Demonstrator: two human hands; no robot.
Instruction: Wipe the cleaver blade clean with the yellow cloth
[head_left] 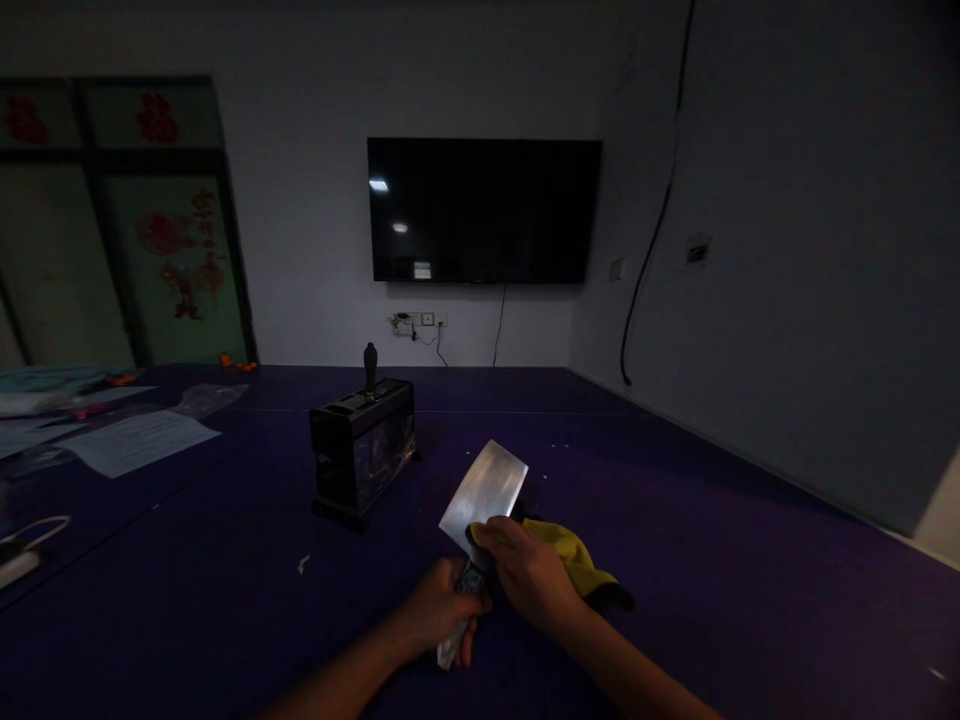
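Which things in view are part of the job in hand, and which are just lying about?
In use:
- cleaver, in left hand
- yellow cloth, in right hand

Apparently just there:
- black box
- papers
- clear plastic
- TV

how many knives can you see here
1: the knife, front centre, its handle in the left grip, blade by the yellow cloth. Any under the papers at left would be hidden.

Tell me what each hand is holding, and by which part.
The left hand has its grip on the handle of the cleaver; the right hand grips part of the yellow cloth against the blade's handle end.
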